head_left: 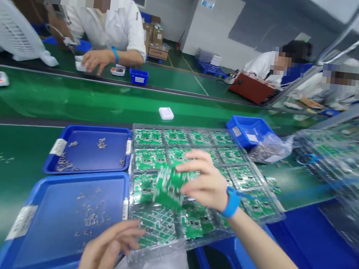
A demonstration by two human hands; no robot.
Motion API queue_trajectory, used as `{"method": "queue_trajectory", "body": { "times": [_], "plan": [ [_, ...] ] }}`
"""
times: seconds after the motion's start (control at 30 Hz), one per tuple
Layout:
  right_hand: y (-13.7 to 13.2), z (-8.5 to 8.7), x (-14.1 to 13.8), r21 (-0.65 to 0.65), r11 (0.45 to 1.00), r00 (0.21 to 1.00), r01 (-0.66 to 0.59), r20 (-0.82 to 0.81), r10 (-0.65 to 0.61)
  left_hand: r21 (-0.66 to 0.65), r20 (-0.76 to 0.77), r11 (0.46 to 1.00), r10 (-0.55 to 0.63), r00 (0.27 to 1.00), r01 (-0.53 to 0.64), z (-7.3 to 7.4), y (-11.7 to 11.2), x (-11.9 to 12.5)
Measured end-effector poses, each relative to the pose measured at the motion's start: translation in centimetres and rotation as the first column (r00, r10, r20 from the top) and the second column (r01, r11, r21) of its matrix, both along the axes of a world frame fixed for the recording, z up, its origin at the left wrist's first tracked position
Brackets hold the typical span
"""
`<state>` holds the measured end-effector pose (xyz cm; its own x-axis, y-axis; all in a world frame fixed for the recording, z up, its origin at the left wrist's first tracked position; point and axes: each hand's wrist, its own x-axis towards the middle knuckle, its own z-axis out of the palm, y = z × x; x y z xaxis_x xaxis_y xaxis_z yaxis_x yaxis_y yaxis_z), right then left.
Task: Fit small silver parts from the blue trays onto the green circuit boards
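My right hand (205,182), with a blue strap at the wrist, pinches a green circuit board (170,187) by its right edge. The board is tilted and blurred, and it hangs over a clear plastic tray (170,249) whose pockets carry several more green boards. My left hand (112,243) is at the tray's lower left corner, its fingers loosely stretched out with nothing in them. Close by that hand lies a blue tray (47,236) with small metal parts scattered in it. Behind it, a second blue tray (90,157) contains small piles of similar parts.
A blue bin (236,129) and a plastic bag of small parts (269,150) stand beyond the clear tray. A small white device (166,113) is on the green bench. Stacked clear trays of boards (333,163) rise at the right. Across the bench, a co-worker's hand (97,59) works.
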<state>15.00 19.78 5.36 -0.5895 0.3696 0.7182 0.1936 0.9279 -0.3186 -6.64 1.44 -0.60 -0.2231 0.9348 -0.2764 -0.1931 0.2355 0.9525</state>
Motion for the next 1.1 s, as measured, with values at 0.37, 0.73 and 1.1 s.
{"method": "queue_trajectory", "body": {
  "times": [0.37,0.73,1.1],
  "plan": [
    [-3.5,-1.1,-5.3,-0.130,0.950,0.956,-0.284,-0.120,0.269,-0.023,-0.092,0.977,0.210,0.973,-0.213,3.3,-0.3,1.0],
    [4.6,-3.2,-15.6,-0.203,0.967,0.744,0.153,0.668,0.023,0.050,-0.378,0.925,0.368,0.850,-0.378,0.1,-4.1,-1.3],
    [6.2,-2.8,-19.7,-0.151,0.982,0.407,0.114,0.909,0.093,-0.008,-0.363,0.898,0.407,0.838,-0.440,-0.8,-4.6,-1.9]
  ]
}}
